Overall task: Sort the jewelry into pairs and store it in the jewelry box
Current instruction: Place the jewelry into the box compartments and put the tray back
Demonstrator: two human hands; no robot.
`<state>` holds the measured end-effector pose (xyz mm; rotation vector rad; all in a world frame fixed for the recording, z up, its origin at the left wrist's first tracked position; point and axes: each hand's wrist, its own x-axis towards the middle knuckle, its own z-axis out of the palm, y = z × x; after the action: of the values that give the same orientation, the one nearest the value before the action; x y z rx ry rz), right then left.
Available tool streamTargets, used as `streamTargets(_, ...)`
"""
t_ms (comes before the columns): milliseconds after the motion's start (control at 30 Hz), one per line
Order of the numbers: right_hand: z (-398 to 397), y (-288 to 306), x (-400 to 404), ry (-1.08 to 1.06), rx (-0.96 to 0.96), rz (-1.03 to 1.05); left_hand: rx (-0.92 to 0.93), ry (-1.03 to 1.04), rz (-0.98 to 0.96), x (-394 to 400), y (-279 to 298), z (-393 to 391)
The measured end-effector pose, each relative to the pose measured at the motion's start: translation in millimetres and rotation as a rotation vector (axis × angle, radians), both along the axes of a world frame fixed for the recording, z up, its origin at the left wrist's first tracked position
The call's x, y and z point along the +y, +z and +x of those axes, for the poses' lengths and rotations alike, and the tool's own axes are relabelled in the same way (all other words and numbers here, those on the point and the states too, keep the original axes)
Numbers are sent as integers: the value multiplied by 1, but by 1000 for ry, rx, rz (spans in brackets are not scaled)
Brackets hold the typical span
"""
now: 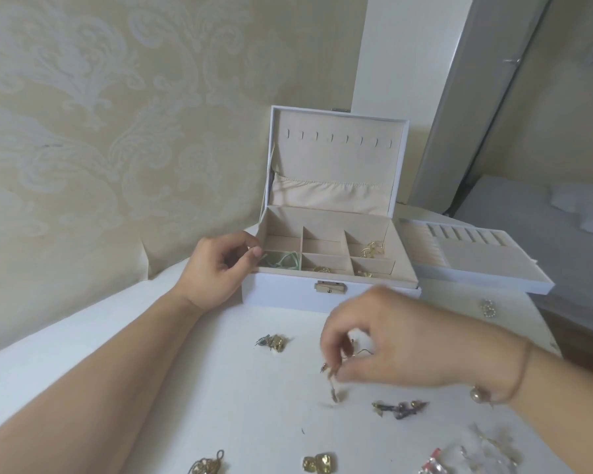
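Note:
The white jewelry box (pixel 281 295) stands open on the white table, its beige compartments holding gold pieces (pixel 372 249) and a green cord (pixel 283 263). My left hand (pixel 216 268) hovers at the box's front left corner, fingers curled, and seems to pinch the cord's end. My right hand (pixel 397 340) is above the table in front of the box and pinches a small dangling earring (pixel 332 388). Loose jewelry lies around: a gold and blue pair (pixel 273 342), a purple and gold cluster (pixel 399 407), gold pieces (pixel 319 462).
The box's removed tray (pixel 476 271) lies to the right of the box. A pearl heart piece (pixel 488 307) sits near the table's right edge. Clear plastic bags (pixel 476 453) lie at the front right. A wallpapered wall rises behind the table.

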<state>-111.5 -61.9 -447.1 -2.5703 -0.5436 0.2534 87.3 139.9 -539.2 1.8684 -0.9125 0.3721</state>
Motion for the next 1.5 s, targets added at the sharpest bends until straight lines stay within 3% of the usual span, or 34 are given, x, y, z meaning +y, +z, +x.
streamTargets(167,17,42,-42,-218,-67,467,0,4,-3,0,0,0)
streamTargets(233,30,47,-57,-319,-150,546,-9,12,7,0,0,-1)
streamTargets(333,49,46,-73,-429,-260,398,-14,14,7,1,-1,0)
streamTargets(500,58,25,-87,-460,-211,9,-21,4,6,0,1,0)
streamTargets(900,70,10,-90,-349,-104,-351,-27,9,-2,0,0,1)
streamTargets(1233,82,13,-80,-292,177,-624,-27,7,3,0,0,2)
streamTargets(1400,74,18,-80,-287,224,-558,-24,5,-3,0,-1,4)
streamTargets(1500,64,21,-83,-338,86,-383,-13,2,-7,-1,-2,4)
